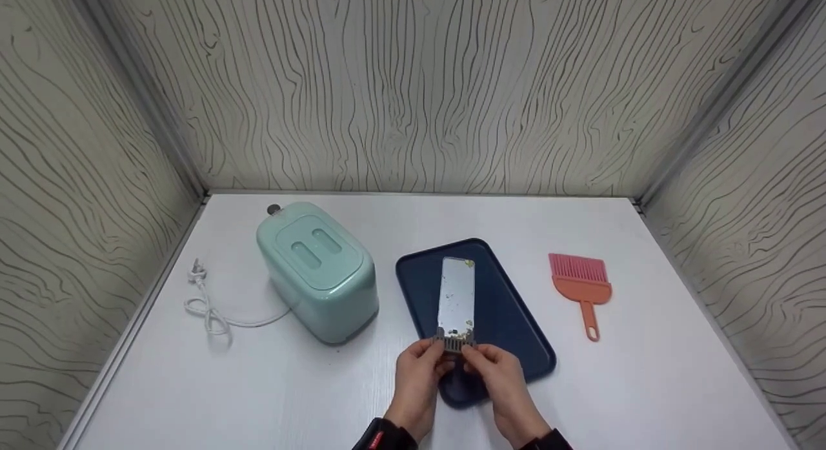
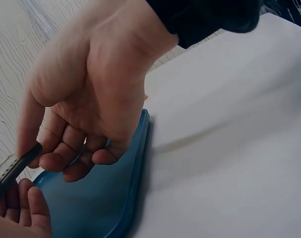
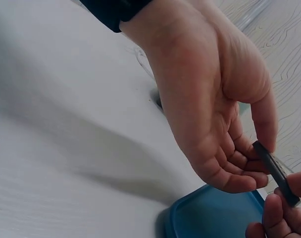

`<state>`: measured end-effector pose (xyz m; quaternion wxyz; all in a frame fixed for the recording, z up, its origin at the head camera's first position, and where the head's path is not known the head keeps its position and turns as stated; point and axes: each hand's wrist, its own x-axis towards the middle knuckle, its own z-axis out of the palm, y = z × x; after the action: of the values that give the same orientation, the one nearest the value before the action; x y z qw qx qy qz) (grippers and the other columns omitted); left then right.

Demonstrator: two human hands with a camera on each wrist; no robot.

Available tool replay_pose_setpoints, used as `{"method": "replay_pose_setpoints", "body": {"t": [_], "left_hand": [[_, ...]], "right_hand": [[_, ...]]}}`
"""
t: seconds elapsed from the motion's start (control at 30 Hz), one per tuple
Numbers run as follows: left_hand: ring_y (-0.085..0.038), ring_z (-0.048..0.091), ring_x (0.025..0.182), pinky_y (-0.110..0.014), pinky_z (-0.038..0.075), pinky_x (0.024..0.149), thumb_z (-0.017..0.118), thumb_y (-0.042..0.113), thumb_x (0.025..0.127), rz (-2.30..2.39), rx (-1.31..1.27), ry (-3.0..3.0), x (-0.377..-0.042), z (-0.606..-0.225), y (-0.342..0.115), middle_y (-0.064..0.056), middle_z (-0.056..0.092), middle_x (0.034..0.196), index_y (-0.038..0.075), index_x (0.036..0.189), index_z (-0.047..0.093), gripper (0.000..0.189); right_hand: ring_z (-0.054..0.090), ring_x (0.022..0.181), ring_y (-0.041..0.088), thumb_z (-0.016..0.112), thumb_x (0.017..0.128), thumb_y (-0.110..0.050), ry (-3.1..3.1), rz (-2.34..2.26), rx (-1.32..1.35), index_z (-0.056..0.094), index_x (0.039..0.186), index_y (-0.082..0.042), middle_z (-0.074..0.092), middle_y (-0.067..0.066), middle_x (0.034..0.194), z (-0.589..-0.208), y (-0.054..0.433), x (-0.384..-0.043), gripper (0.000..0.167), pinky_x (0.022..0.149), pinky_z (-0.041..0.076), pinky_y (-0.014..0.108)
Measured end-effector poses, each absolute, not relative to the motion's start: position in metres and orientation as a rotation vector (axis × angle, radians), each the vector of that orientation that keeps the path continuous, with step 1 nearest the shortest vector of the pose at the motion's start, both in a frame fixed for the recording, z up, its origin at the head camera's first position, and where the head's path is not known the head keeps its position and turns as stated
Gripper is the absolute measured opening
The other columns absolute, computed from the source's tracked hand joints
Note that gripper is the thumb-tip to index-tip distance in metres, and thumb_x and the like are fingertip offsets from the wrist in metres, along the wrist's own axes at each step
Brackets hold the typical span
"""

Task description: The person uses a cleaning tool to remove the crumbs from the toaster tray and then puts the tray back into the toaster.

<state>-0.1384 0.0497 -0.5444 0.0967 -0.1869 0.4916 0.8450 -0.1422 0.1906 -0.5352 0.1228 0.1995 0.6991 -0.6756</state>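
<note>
Both hands hold a flat, shiny crumb tray by its grey ribbed end, over a dark blue serving tray. Small yellowish crumbs lie on its metal face, mostly at the near end and the far corner. My left hand pinches the left side of the grey end between thumb and fingers. On the right side, my right hand grips it the same way. From the left wrist, the grey edge shows between the thumb and fingers of my left hand. The right wrist view shows my right hand pinching its other corner.
A mint-green toaster with its lid on stands to the left, its white cord and plug lying beside it. On the right lies a small brush with pink bristles and an orange handle. Patterned panels enclose the white table.
</note>
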Motion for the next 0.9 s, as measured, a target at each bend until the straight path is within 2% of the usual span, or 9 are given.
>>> {"method": "replay_pose_setpoints", "body": {"t": [0.17,0.43,0.7,0.9], "left_hand": [[-0.014,0.064,0.091,-0.03,0.055,0.086,0.061,0.011,0.1,2.557,-0.6,1.344,-0.139,-0.546,0.047,-0.014,0.063,0.113,-0.009,0.118,0.056,0.028],[-0.016,0.064,0.097,-0.03,0.056,0.086,0.061,0.008,0.1,2.646,-0.661,1.221,-0.138,-0.547,0.046,-0.016,0.062,0.115,-0.01,0.122,0.054,0.029],[-0.015,0.065,0.101,-0.03,0.056,0.087,0.061,0.007,0.1,2.687,-0.695,1.219,-0.14,-0.549,0.045,-0.018,0.06,0.12,-0.01,0.122,0.054,0.029],[-0.016,0.067,0.098,-0.03,0.057,0.085,0.063,0.008,0.099,2.704,-0.672,1.259,-0.142,-0.546,0.043,-0.018,0.061,0.117,-0.011,0.119,0.055,0.029]], "right_hand": [[0.057,0.079,0.017,0.071,0.097,-0.028,2.056,-1.93,0.567,0.066,0.089,-0.005,0.061,0.001,0.077,-0.538,0.186,-0.141,0.025,0.079,0.046,0.033],[0.05,0.074,0.017,0.07,0.097,-0.035,2.12,-1.844,0.449,0.06,0.081,-0.01,0.054,-0.001,0.073,-0.537,0.179,-0.137,0.031,0.068,0.039,0.029],[0.051,0.069,0.017,0.069,0.097,-0.04,2.173,-1.759,0.339,0.064,0.085,-0.008,0.054,-0.002,0.068,-0.538,0.177,-0.137,0.034,0.06,0.038,0.026],[0.055,0.068,0.018,0.064,0.099,-0.049,2.265,-1.692,0.25,0.066,0.091,-0.005,0.06,0.001,0.069,-0.536,0.188,-0.14,0.044,0.06,0.042,0.026]]}}
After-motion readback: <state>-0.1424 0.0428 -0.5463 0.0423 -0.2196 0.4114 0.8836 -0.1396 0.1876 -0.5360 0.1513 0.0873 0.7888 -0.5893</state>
